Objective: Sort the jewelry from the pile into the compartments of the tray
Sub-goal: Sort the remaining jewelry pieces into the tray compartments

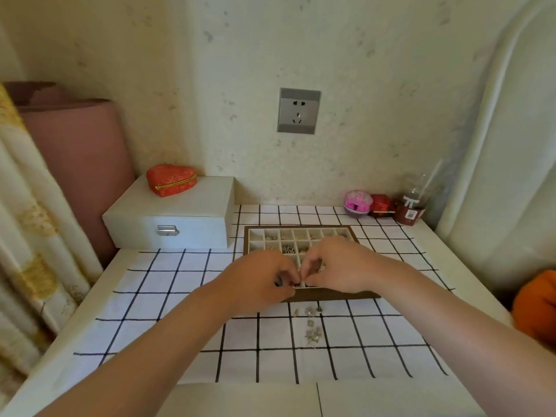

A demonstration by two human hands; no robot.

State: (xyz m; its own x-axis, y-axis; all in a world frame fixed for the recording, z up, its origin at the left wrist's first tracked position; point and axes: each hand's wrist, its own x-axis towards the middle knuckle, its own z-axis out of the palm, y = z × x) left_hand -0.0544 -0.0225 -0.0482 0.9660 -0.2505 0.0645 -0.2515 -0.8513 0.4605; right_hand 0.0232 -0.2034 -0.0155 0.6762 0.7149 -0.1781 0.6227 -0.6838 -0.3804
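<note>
A brown-framed tray (331, 294) with many small cream compartments lies on the checked cloth; several far compartments hold small silver pieces. Both hands hover over its near half. My left hand (258, 281) and my right hand (337, 266) meet fingertip to fingertip above a front compartment, fingers curled, pinching something tiny that I cannot make out. The pile of jewelry (311, 325), a few small silver pieces, lies loose on the cloth just in front of the tray. The hands hide the tray's middle compartments.
A white box (168, 224) with a metal clasp stands left of the tray, a red heart-shaped pouch (171, 179) on top. At the back right stand a pink ball (358, 203), a red item (381, 205) and a glass bottle (413, 203). An orange object (535, 308) sits at the right edge.
</note>
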